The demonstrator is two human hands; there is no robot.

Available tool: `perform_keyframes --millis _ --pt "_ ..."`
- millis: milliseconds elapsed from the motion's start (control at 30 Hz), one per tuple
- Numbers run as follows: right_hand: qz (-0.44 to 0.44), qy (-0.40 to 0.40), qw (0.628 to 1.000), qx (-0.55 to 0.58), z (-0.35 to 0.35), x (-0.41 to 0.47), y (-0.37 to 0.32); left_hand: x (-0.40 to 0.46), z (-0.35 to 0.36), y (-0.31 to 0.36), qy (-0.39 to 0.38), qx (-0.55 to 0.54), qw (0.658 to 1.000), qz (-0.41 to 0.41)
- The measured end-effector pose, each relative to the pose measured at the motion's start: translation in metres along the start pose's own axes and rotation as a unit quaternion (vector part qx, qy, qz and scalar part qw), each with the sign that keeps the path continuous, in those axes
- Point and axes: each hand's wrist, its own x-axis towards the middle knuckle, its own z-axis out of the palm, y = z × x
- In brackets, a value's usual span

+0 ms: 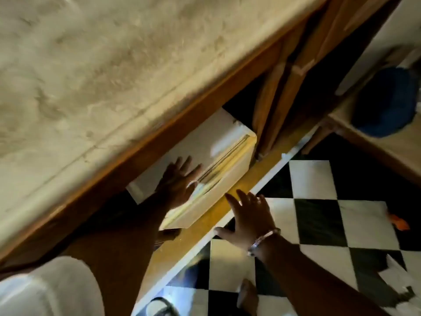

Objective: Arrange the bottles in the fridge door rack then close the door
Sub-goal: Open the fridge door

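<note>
Pressing flat with fingers spread, the left hand [180, 185] lies on the white fridge door [205, 160], which sits under the marbled counter [95, 71] and looks nearly shut, though blur hides the seam. Just right of it, the right hand [248, 215] hovers open and empty above the yellow plinth [227, 210], a bracelet [262, 241] at its wrist. Wooden cabinet doors [284, 87] stand beyond the fridge's far edge. Checkered floor [319, 213] lies open to the right.
</note>
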Motion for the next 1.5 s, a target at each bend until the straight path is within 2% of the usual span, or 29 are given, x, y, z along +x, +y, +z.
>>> perform_keyframes --millis 133,333,433,567,667,733,833,933,1000,1067,1233,1367,1500 --pt "-0.093 0.025 0.995 0.017 0.057 0.048 -0.024 0.029 0.048 -0.039 -0.016 0.039 0.999 0.028" --pt "-0.171 0.140 0.975 0.011 0.141 0.109 -0.050 0.041 0.096 -0.063 0.096 0.022 0.991 0.093" --pt "-0.190 0.204 0.958 0.065 0.166 0.122 -0.069 0.041 0.099 -0.063 0.125 0.016 0.987 0.097" --pt "-0.166 0.238 0.952 0.092 0.183 0.127 -0.084 0.040 0.101 -0.064 0.140 -0.011 0.984 0.105" --pt "-0.152 0.227 0.958 0.083 0.179 0.126 -0.086 0.041 0.102 -0.064 0.147 -0.020 0.983 0.105" --pt "-0.138 0.205 0.966 0.080 0.176 0.115 -0.082 0.036 0.103 -0.064 0.142 -0.021 0.984 0.104" --pt "-0.125 0.222 0.966 0.043 0.173 0.073 -0.067 0.031 0.102 -0.059 0.131 -0.020 0.987 0.091" --pt "-0.061 0.162 0.984 -0.042 0.173 0.020 -0.044 0.032 0.098 -0.053 0.113 -0.005 0.991 0.074" --pt "0.033 0.128 0.991 -0.028 0.179 -0.008 -0.027 0.038 0.096 -0.049 0.093 -0.002 0.994 0.055" --pt "0.129 0.157 0.978 -0.050 0.183 -0.029 -0.014 0.054 0.090 -0.039 0.075 0.001 0.996 0.053" --pt "0.276 0.213 0.935 -0.061 0.179 -0.033 0.041 0.121 0.066 -0.007 0.084 0.025 0.990 0.107" --pt "0.326 0.250 0.908 -0.086 0.170 -0.022 0.098 0.159 0.061 0.002 0.129 0.030 0.971 0.198" --pt "0.331 0.310 0.887 -0.084 0.158 -0.013 0.141 0.173 0.069 0.000 0.173 0.020 0.959 0.225"
